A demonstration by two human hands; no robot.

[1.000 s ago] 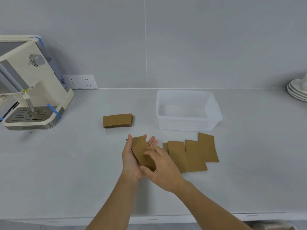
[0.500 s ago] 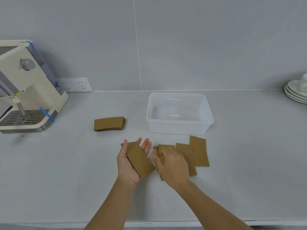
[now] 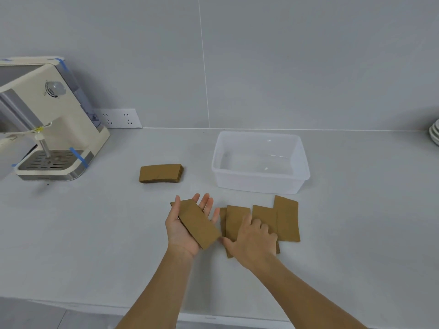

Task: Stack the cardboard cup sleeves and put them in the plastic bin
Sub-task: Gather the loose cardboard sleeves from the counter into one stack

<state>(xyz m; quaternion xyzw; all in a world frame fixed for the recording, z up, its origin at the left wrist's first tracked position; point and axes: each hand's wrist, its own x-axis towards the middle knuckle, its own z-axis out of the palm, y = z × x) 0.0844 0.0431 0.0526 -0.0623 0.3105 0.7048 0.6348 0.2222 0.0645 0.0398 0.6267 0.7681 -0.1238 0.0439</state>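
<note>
My left hand lies palm up over the counter with a small stack of flat brown cardboard sleeves resting across it, thumb along the stack's edge. My right hand presses palm down on a fanned row of several loose sleeves on the counter, its fingers on the middle ones. A separate neat pile of sleeves sits further back to the left. The clear plastic bin stands behind the loose row and has nothing in it.
A cream espresso machine with blue tape stands at the back left, beside a wall socket strip. White plates are stacked at the far right edge. The counter's front edge runs just below my forearms.
My right hand left the stack in my left hand and moved right onto the loose sleeves on the counter. My left hand stayed palm up with its stack.
</note>
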